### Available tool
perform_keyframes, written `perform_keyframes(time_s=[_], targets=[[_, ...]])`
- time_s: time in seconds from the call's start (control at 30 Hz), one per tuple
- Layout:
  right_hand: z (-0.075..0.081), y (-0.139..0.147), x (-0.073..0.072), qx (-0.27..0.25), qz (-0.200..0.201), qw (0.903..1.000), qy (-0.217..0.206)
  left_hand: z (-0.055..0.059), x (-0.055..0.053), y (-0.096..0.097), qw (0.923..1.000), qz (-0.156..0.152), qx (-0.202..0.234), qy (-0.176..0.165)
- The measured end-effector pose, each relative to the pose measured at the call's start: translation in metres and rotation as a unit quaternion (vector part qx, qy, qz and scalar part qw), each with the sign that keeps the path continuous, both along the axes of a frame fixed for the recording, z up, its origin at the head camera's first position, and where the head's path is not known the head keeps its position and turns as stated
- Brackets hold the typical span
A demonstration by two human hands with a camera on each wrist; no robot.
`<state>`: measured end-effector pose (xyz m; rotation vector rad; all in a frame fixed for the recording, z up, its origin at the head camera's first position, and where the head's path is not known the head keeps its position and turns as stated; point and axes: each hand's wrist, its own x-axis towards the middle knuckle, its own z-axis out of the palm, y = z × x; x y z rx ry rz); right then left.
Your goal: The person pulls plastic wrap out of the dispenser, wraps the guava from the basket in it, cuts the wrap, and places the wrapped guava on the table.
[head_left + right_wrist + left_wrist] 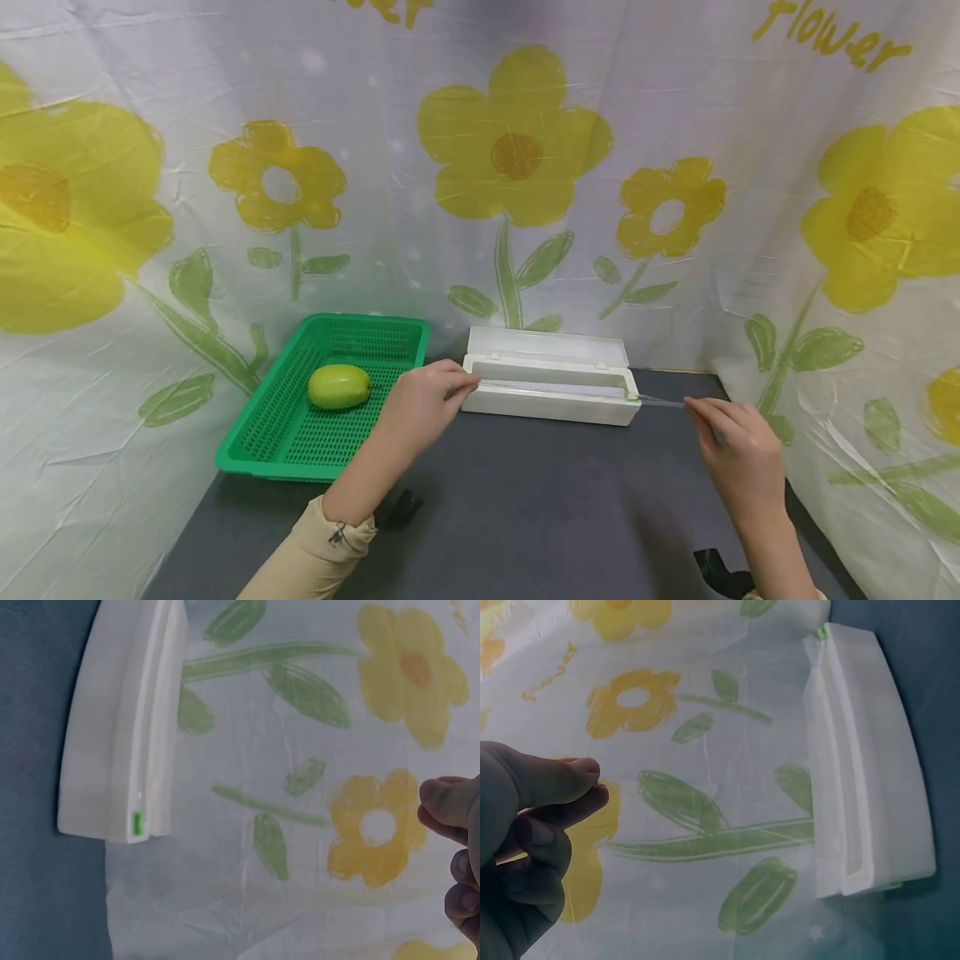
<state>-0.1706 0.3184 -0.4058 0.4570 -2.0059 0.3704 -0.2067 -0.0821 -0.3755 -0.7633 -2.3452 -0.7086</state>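
A long white cling film dispenser (547,407) stands on the dark table with its lid (547,346) tipped back. A pale roll (555,388) lies inside. My right hand (742,454), to the right of the dispenser, pinches clear cling film (660,402) between thumb and fingers; the film stretches thinly from the dispenser's right end. At the dispenser's left end my left hand (420,404) has thumb and forefinger pressed together on the film's other side, though the film hardly shows there. Both wrist views show the pinching fingertips (585,765) apart from the dispenser.
A green perforated basket (262,467) stands on the table at the left, beside my left forearm. Inside it lies a yellow-green oval fruit (339,387). A flower-printed curtain (390,250) hangs right behind the dispenser and round the sides of the table (540,517).
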Motion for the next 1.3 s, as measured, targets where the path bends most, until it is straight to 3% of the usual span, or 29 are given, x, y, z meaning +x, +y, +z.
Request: perform_keyframes(time_s=[0.3,0.57,0.77,0.9,1.07,1.3], targets=[[-0.018,0.006,0.014,0.021,0.014,0.9994,0.025,-0.018,0.012,-0.004,0.999,-0.029,-0.015,0.032],[-0.034,0.009,0.029,0.03,0.035,0.9986,0.024,-0.037,0.023,-0.01,0.994,-0.078,-0.043,0.064],[-0.049,0.012,0.037,0.025,0.058,0.9979,0.017,-0.05,0.031,-0.013,0.9917,-0.094,-0.063,0.062],[-0.058,0.014,0.042,0.026,0.052,0.9983,0.007,-0.057,0.037,-0.013,0.9906,-0.103,-0.069,0.058],[-0.069,0.016,0.046,0.025,0.05,0.9984,0.0,-0.067,0.042,-0.013,0.9891,-0.117,-0.079,0.042],[-0.083,0.019,0.05,0.024,0.08,0.9965,0.011,-0.082,0.047,-0.014,0.9872,-0.127,-0.093,0.021]])
